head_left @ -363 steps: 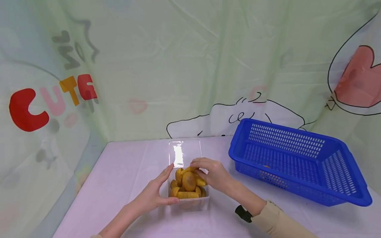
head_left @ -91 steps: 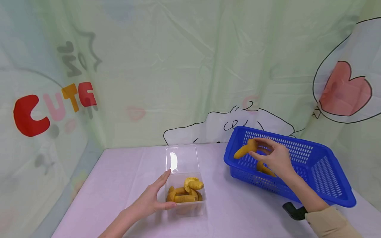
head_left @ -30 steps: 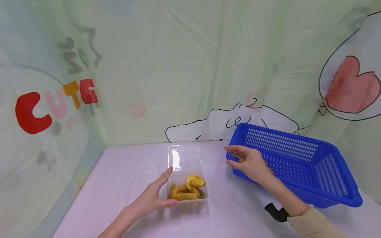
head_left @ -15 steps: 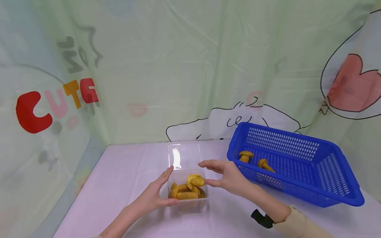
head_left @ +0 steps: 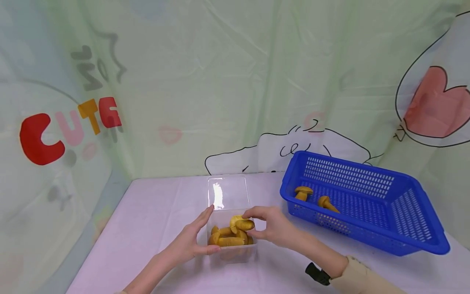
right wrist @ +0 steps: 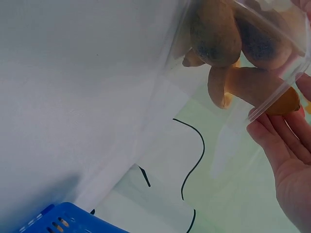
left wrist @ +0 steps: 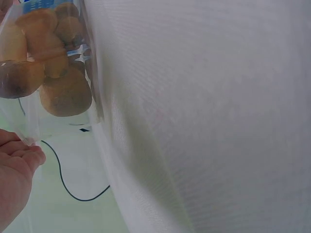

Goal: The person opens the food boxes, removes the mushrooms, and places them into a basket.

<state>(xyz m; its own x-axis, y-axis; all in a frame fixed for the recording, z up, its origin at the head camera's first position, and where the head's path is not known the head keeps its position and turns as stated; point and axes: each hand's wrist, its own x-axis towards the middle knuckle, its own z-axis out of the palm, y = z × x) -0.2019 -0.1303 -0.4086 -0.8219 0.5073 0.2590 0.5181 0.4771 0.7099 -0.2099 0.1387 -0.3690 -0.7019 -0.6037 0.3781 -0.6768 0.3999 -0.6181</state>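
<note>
A clear plastic box (head_left: 235,256) holds several brown mushrooms (head_left: 230,241), its lid (head_left: 233,190) folded back behind it. My left hand (head_left: 182,243) holds the box at its left side, thumb at the front rim and fingertips at the back corner. At the box's right side my right hand (head_left: 274,227) pinches the topmost mushroom (head_left: 245,225) by its stem. In the right wrist view, fingertips (right wrist: 260,127) meet that stem at the rim. The left wrist view shows mushrooms (left wrist: 65,94) through the box wall and left-hand fingers (left wrist: 34,156) at the box's edge.
To the right stands a blue perforated basket (head_left: 367,238) with two mushrooms inside, one upright mushroom (head_left: 302,192) and one lying mushroom (head_left: 328,204). A pale cloth covers the table (head_left: 154,212), and a printed curtain (head_left: 191,90) hangs behind it.
Mushrooms have gone from the box to the basket, carried by my right hand. It has since come back left and closed on another mushroom. My left hand stays at the box.
</note>
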